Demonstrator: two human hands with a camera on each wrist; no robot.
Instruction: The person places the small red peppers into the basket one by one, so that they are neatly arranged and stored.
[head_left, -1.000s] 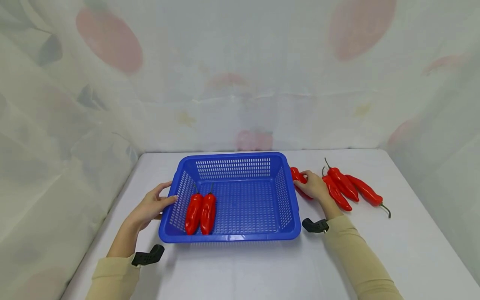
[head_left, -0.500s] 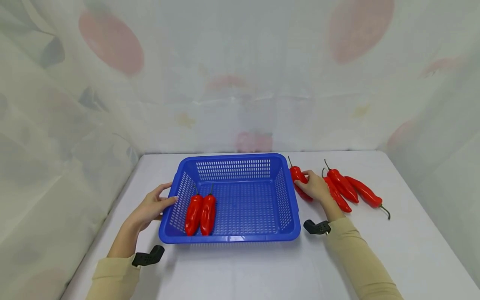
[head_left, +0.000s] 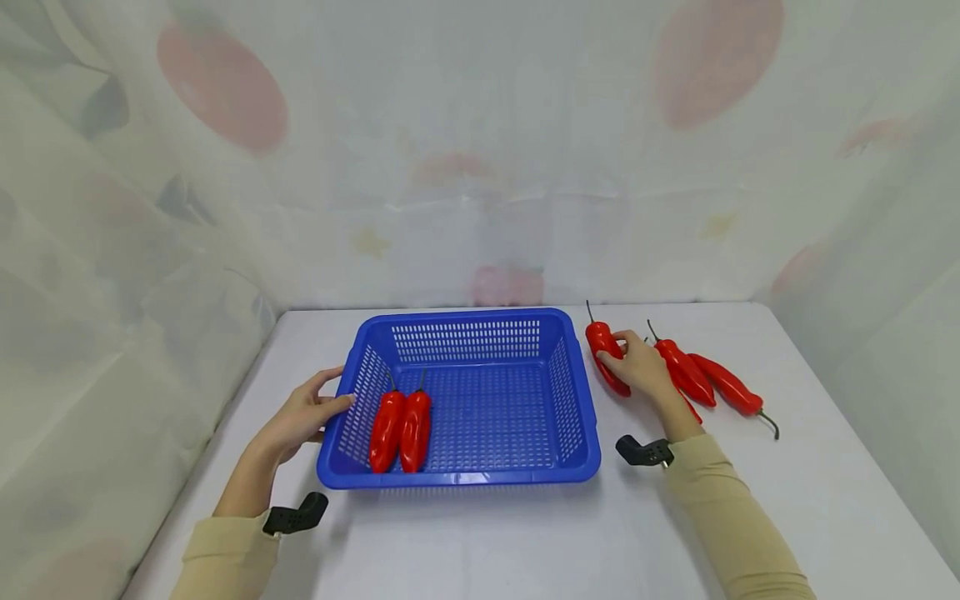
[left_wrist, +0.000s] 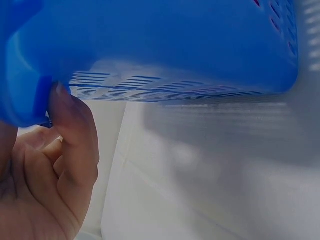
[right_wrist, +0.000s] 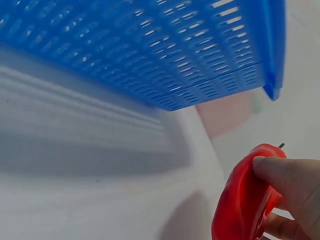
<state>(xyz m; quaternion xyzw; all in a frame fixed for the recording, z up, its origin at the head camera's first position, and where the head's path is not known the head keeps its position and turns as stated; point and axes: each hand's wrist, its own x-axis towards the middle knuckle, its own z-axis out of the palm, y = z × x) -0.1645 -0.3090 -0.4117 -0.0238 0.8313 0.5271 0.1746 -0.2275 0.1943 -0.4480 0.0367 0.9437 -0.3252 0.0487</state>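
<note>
My left hand [head_left: 300, 412] grips the left rim of a blue perforated plastic basket [head_left: 459, 479], its thumb over the edge. In the left wrist view, curled fingers [left_wrist: 75, 135] hook under the rim, and a shadow lies on the table below the basket. Two red peppers [head_left: 386, 433] lie side by side in its left part, stems pointing away. Just outside the basket's right side, my right hand [head_left: 643, 371] pinches another red pepper [head_left: 600, 337] between thumb and fingers. The right wrist view shows the thumb pressed on this pepper [right_wrist: 242, 200], stem end up.
On the white table [head_left: 480, 550], to the right of my right hand, lie more red peppers [head_left: 684, 371]. One of them is mostly hidden behind that hand and wrist. A pale patterned cloth [head_left: 465, 167] rises behind the table and along both sides.
The right hand has drawn the pepper slightly up and to the right, away from the basket's side, so its stem now shows. The left hand and basket stay nearly still.
</note>
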